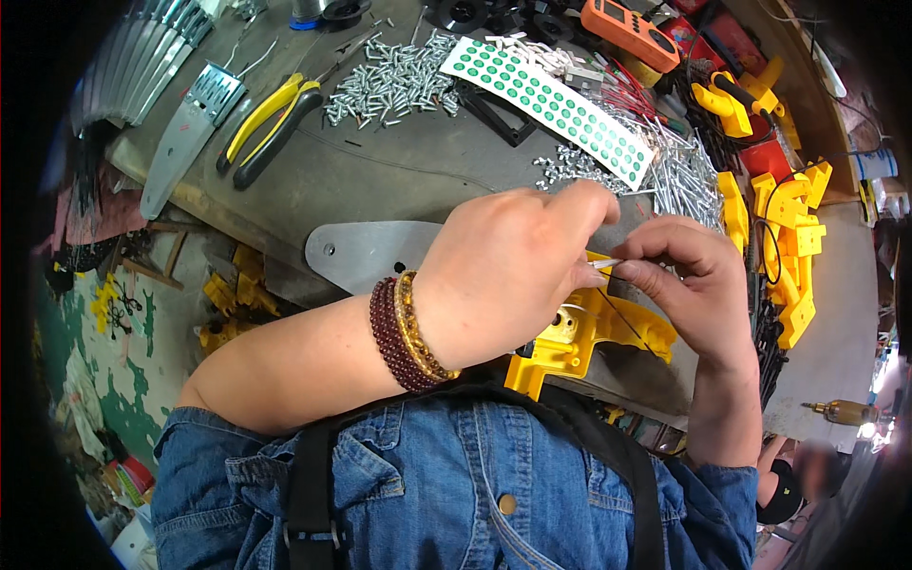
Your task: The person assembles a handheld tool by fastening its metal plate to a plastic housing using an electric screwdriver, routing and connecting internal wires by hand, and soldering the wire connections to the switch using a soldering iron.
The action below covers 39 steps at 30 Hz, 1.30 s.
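My left hand and my right hand meet over a yellow plastic housing. Their thumbs and fingers pinch closed on a thin wire with a pale end, held between the fingertips. The left fingertips are partly hidden behind the back of that hand. A dark stretch of thin wire slants down across the housing's right part. Part of the housing is covered by my left hand. Left of it lies a flat grey metal bar with a rounded end and a hole, its right end also covered.
Pliers with yellow-black handles, another grey bar and a screw pile lie beyond. Farther right are a green-dotted sticker sheet, an orange multimeter and yellow plastic parts. Another person is at lower right.
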Tool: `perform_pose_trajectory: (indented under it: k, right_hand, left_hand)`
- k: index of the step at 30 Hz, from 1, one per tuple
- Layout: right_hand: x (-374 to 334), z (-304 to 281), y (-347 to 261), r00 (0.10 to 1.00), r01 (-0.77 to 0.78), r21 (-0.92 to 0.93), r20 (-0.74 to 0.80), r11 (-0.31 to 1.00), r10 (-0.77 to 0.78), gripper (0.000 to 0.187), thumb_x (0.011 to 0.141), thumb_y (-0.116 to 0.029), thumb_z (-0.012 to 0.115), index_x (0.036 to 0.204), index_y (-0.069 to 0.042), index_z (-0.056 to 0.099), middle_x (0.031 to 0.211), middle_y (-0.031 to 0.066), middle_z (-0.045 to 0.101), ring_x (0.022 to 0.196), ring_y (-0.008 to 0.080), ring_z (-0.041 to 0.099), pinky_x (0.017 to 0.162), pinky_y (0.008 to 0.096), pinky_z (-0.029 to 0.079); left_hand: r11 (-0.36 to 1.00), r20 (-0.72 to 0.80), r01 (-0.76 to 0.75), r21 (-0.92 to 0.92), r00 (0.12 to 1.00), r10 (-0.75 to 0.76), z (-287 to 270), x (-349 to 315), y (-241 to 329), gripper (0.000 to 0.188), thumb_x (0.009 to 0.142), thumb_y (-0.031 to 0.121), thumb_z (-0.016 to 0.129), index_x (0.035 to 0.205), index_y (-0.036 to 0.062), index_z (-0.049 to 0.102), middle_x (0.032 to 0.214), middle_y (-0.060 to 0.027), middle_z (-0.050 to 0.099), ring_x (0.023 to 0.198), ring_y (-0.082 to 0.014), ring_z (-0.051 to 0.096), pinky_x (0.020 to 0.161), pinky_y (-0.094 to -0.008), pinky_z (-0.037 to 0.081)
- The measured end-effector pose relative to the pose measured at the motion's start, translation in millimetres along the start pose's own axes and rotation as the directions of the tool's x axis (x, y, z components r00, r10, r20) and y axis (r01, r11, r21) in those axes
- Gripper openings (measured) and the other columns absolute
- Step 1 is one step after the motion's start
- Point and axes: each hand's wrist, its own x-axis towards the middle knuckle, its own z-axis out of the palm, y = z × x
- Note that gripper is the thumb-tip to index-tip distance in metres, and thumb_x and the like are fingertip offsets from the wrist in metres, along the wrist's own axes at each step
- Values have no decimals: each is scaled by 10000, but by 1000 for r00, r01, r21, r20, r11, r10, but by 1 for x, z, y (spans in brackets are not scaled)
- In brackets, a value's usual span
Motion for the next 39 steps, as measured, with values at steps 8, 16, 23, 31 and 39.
perform_pose_trajectory:
  k: [8, 16, 23, 31, 39]
  right_hand:
    - [-11, 2, -2, 998, -31, -11, -46, 999, 31, 101, 816, -66, 702, 851, 12, 646, 783, 86, 637, 701, 163, 610, 638, 279, 478]
    - [-19, 9, 1, 961, -167, 356, -148, 920, 232, 77, 874, -60, 657, 896, 1, 616, 778, 85, 597, 724, 158, 576, 671, 274, 453]
    - [-15, 4, -12, 947, -318, 132, 74, 939, 311, 96, 890, -94, 643, 880, -3, 616, 764, 103, 577, 690, 214, 551, 620, 330, 447]
    - [-20, 16, 2, 967, 176, -280, -130, 944, -218, 129, 882, -111, 669, 964, -30, 612, 828, 112, 601, 712, 250, 578, 628, 342, 467]
    - [-47, 1, -14, 935, -238, 111, -242, 965, 259, 77, 895, -83, 612, 934, -38, 661, 762, 56, 627, 678, 156, 584, 553, 250, 445]
  left_hand:
    - [969, 78, -151, 195, 987, 139, 0, 1, 4, 70, 820, 115, 702, 845, 58, 670, 834, -85, 607, 757, -290, 619, 659, -380, 505]
    - [963, 38, -169, 212, 986, 164, 1, -2, 4, 61, 792, 72, 710, 821, 57, 659, 795, -83, 584, 724, -290, 605, 624, -379, 496]
    - [948, 26, -214, 235, 977, 214, 0, -4, 6, 75, 788, 78, 713, 834, 64, 656, 781, -79, 572, 712, -286, 599, 620, -381, 490]
    - [960, 43, -177, 215, 984, 172, 0, -1, 4, 73, 793, 95, 714, 832, 73, 657, 787, -77, 579, 722, -290, 601, 619, -381, 491]
    - [961, 22, 85, 265, 995, -94, -2, 2, 0, 76, 831, 123, 682, 824, 52, 656, 786, -102, 606, 725, -286, 614, 643, -389, 490]
